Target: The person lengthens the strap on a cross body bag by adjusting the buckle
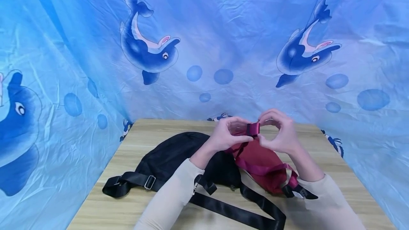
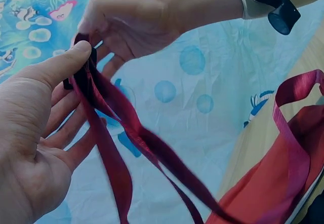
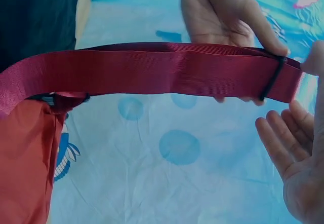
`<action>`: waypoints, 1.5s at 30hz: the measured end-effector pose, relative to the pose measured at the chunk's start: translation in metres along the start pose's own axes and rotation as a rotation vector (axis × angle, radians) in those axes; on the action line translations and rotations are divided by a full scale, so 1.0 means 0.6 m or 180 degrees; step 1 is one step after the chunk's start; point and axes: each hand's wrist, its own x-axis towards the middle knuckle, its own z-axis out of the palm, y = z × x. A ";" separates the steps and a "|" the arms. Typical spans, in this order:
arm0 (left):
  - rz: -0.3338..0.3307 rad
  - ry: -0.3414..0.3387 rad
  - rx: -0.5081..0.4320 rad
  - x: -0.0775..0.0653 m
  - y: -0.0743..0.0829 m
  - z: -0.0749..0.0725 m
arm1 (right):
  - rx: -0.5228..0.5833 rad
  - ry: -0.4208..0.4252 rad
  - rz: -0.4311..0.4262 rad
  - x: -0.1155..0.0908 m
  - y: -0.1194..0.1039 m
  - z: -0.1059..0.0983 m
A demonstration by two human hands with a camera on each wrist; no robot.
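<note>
A dark red webbing strap (image 3: pixel 167 72), doubled back on itself, runs from a red fabric bag (image 1: pixel 266 160) up to both hands. Near the folded end a thin black slider buckle (image 3: pixel 272 78) crosses the webbing. My left hand (image 1: pixel 223 134) pinches the strap at this slider, thumb on the near side and fingers behind. Facing it, my right hand (image 1: pixel 282 134) pinches the tip of the folded loop between thumb and fingertips. Both hands are raised over the red bag, which lies on the table with more of its strap draped across it.
A black bag (image 1: pixel 179 155) lies left of the red one, partly under the left forearm. Its long black strap (image 1: pixel 230 210) trails toward the table's front edge. The wood-patterned table (image 1: pixel 153 125) is enclosed by blue dolphin-print sheets (image 1: pixel 223 45).
</note>
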 end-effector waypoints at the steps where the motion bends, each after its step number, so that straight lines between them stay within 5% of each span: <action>1: -0.0014 0.0017 -0.0002 0.000 -0.001 -0.001 | 0.0107 0.0089 -0.0035 0.000 0.002 -0.001; 6: -0.0073 0.0143 -0.0056 -0.001 -0.008 -0.005 | 0.0596 0.0167 0.0039 -0.001 0.007 -0.001; 11: -0.0101 0.0163 -0.0090 0.000 -0.011 -0.005 | 0.0224 -0.0020 0.0431 0.000 0.000 0.010; 13: -0.0080 0.0158 -0.0090 0.001 -0.011 -0.006 | 0.0123 0.0182 0.0440 0.002 -0.005 0.014; 18: -0.0091 0.0221 -0.0076 0.000 -0.014 -0.010 | 0.0498 0.0758 0.0220 0.012 -0.014 0.014; 24: -0.0103 0.0172 -0.0025 -0.002 -0.017 -0.007 | 0.0635 0.0425 0.0537 0.011 -0.016 0.019; 30: -0.0076 0.0205 -0.0135 -0.002 -0.011 -0.008 | 0.1112 0.0656 0.0570 0.005 -0.010 0.028; 36: -0.0044 0.0349 -0.0220 -0.002 -0.004 -0.012 | 0.0353 0.0116 0.1083 -0.032 0.003 0.054; 45: -0.0046 0.0482 -0.0383 -0.001 0.000 -0.013 | 0.0106 0.0154 0.1128 -0.055 0.016 0.063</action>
